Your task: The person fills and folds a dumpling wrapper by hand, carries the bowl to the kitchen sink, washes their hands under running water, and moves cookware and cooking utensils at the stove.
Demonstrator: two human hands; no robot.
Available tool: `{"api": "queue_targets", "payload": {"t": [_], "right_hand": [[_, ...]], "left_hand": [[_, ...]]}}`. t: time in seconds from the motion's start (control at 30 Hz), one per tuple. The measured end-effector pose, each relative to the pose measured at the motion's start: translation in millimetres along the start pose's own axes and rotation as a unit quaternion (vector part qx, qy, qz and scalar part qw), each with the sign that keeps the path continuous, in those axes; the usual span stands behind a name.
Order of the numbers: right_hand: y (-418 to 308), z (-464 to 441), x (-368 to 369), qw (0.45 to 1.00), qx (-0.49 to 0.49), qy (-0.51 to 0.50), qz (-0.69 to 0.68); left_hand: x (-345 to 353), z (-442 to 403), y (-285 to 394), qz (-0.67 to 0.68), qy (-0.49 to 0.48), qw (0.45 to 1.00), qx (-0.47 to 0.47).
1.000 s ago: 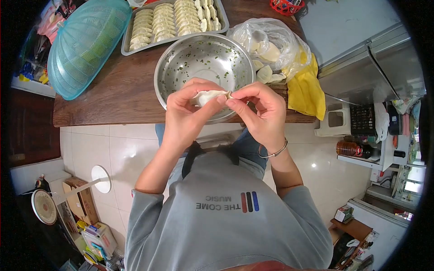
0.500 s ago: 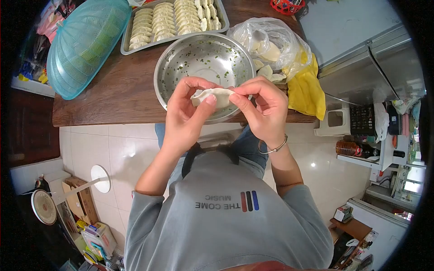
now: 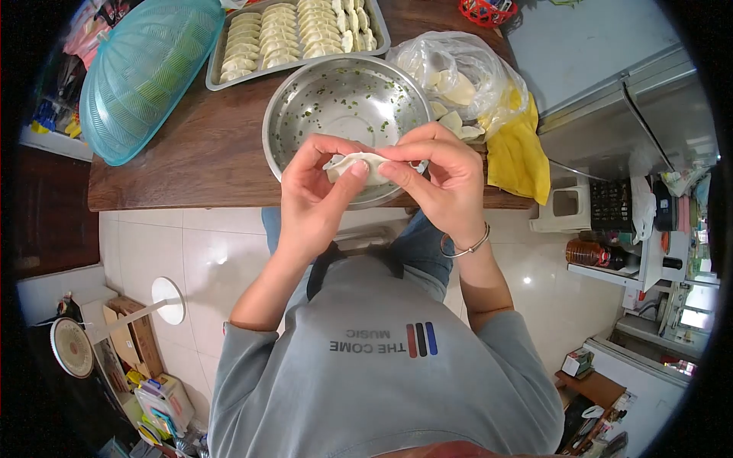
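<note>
A pale folded dumpling [image 3: 372,175] is held between both hands above the near rim of a steel mixing bowl [image 3: 290,89]. My left hand [image 3: 314,191] pinches its left part, thumb on the near face and fingers behind. At its top edge on the right, my right hand [image 3: 439,179] presses the dough between thumb and index finger. Bits of chopped green and a little liquid residue cling inside the bowl. Behind the bowl, a metal tray [image 3: 220,81] holds several rows of shaped dumplings [image 3: 279,37].
A clear plastic bag [image 3: 489,65] with dough wrappers, loose wrappers [image 3: 452,122] and a yellow cloth [image 3: 518,156] lie right of the bowl. On the left of the wooden table [image 3: 191,160] stands a teal mesh food cover [image 3: 145,80]. A red basket [image 3: 487,11] sits at the far right.
My right thumb and index finger have shifted left along the dumpling's edge, toward its middle. My left hand keeps its pinch, and the dumpling has tilted slightly.
</note>
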State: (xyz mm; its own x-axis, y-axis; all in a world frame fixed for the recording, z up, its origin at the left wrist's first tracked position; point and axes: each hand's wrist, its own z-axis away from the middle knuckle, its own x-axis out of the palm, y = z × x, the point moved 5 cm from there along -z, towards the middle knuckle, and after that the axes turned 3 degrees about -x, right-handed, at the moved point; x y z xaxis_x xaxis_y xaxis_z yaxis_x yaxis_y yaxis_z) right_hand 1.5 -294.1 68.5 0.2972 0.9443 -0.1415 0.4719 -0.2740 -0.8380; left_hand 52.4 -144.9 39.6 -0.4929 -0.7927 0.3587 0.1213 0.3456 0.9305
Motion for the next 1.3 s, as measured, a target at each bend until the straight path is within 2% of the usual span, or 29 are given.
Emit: {"api": "queue_targets", "payload": {"t": [0.2,0.3,0.43,0.53,0.6,0.8,0.83,0.9,1.07,1.13,1.3], "right_hand": [[-11.3,-4.3,5.3,0.998,-0.031,-0.014,0.059],[-14.5,-5.6,6.1,0.995,-0.053,-0.016,0.084],[-16.8,-8.7,2.6,0.995,-0.049,-0.017,0.087],[-14.9,-10.6,0.2,0.993,0.008,-0.036,0.113],[-13.3,-10.9,1.4,0.994,0.003,-0.036,0.101],[-15.3,-9.4,4.4,0.993,-0.041,-0.016,0.110],[-17.2,-9.2,3.9,0.990,-0.055,-0.008,0.133],[-18.6,-10.0,2.9,0.988,-0.068,-0.008,0.135],[-15.0,-10.4,2.1,0.988,-0.079,-0.027,0.130],[-7.5,-11.2,0.9,0.997,-0.036,-0.018,0.072],[-5.6,-12.3,-0.1,0.997,-0.007,-0.049,0.060]], "left_hand": [[-1.7,-0.7,2.3,-0.008,0.037,0.999,0.004],[1.1,-2.6,5.4,-0.050,0.030,0.997,0.048],[5.2,-1.4,8.8,-0.066,0.018,0.996,0.054],[3.9,0.0,12.3,-0.118,-0.012,0.988,0.103],[6.0,1.3,20.5,-0.193,-0.017,0.973,0.127],[3.2,-0.9,21.1,-0.260,-0.039,0.957,0.121],[6.0,-0.3,18.6,-0.259,-0.040,0.957,0.120],[10.8,0.7,13.1,-0.103,-0.033,0.989,0.103],[5.0,0.5,13.0,-0.163,-0.039,0.982,0.088],[4.4,-0.5,13.2,-0.164,-0.044,0.981,0.092],[7.4,-1.4,13.2,-0.152,-0.045,0.981,0.114]]}}
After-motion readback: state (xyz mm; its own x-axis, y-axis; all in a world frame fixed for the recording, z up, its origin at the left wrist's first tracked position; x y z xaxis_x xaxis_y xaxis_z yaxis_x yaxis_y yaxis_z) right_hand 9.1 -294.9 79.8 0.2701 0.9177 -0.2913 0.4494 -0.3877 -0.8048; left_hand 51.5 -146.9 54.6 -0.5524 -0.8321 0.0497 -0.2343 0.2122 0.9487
